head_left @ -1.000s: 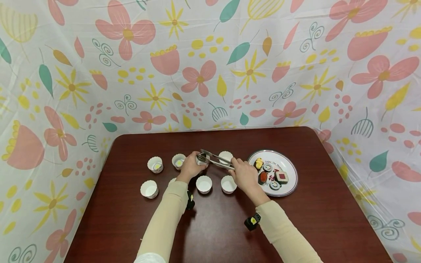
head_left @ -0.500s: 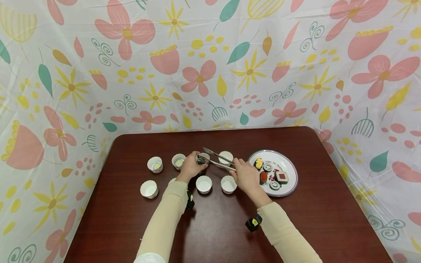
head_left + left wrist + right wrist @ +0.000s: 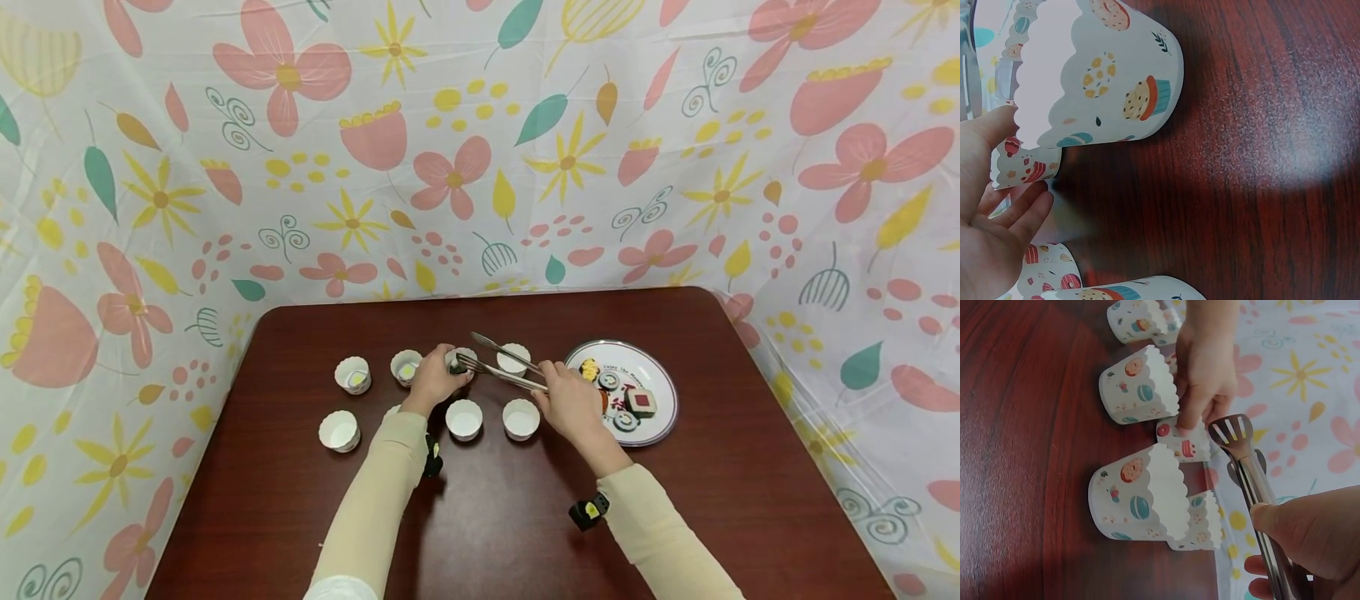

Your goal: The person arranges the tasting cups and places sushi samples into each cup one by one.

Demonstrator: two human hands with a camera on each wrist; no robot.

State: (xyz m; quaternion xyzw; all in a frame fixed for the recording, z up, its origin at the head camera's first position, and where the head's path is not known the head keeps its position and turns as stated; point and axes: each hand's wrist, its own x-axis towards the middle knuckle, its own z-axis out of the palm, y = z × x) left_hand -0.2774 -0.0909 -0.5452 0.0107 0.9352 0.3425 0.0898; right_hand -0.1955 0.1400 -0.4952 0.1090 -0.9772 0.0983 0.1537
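My left hand [image 3: 435, 382] holds a small white paper cup [image 3: 1174, 442] in the back row, thumb and fingers round its sides. A dark and white sushi piece shows inside that cup in the head view, partly covered by the tongs. My right hand [image 3: 572, 406] grips metal tongs [image 3: 1252, 481] by the arms. Their slotted ends are spread apart with nothing between them, one overlapping the held cup's rim in the head view. To the right, a white plate [image 3: 660, 367] carries several sushi pieces, including a square roll [image 3: 640, 402]; my right hand hides part of it.
Paper cups stand in two rows on the dark wooden table [image 3: 480, 517]. Two back-left cups, the far-left one [image 3: 353, 376] and its neighbour [image 3: 406, 367], each contain a yellow-centred piece. Front cups [image 3: 464, 420] stand close to my left wrist. A flowered cloth [image 3: 450, 167] hangs behind.
My right hand and the tongs have shifted right, and the tong ends have spread wider. The dark piece in the held cup shows more. My left hand stays in place.
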